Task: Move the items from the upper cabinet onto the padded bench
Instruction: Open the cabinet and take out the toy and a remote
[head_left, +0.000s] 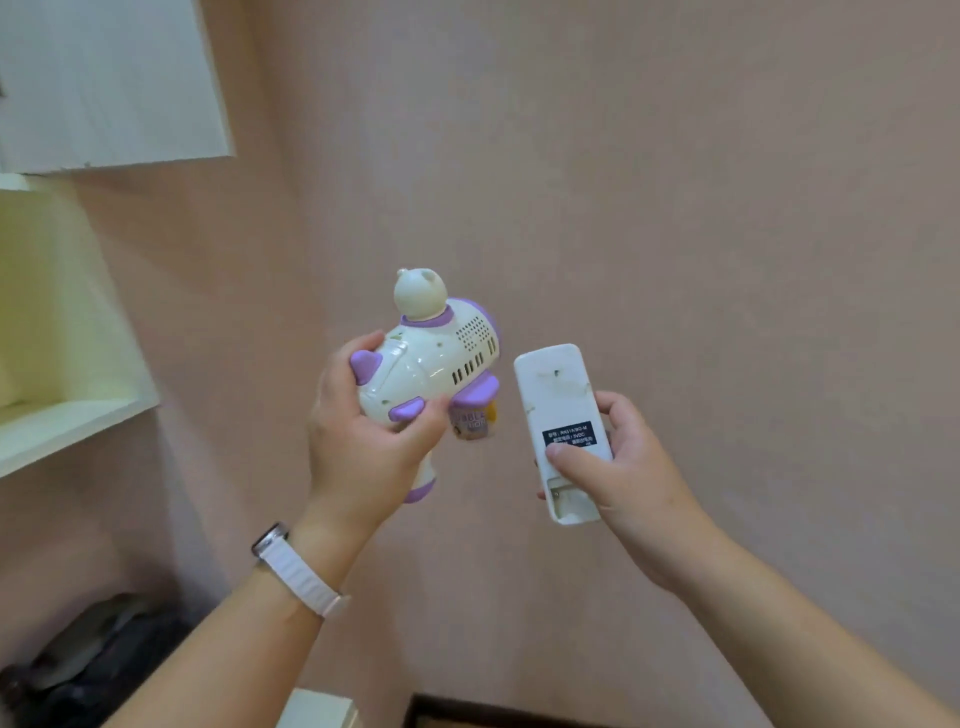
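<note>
My left hand grips a white and purple toy bubble gun with a bear head on top, held in front of the pink wall. Beside it my right hand holds a white remote control, back side facing me, with its battery cover off and a dark label showing. The two items are close together but apart. The upper cabinet is at the left, with an open white door and a pale shelf that looks bare in the part I see. The padded bench is not in view.
A pink wall fills the view ahead. Dark bags or clothing lie at the lower left. A white box edge and a dark brown edge show at the bottom. A white watch strap is on my left wrist.
</note>
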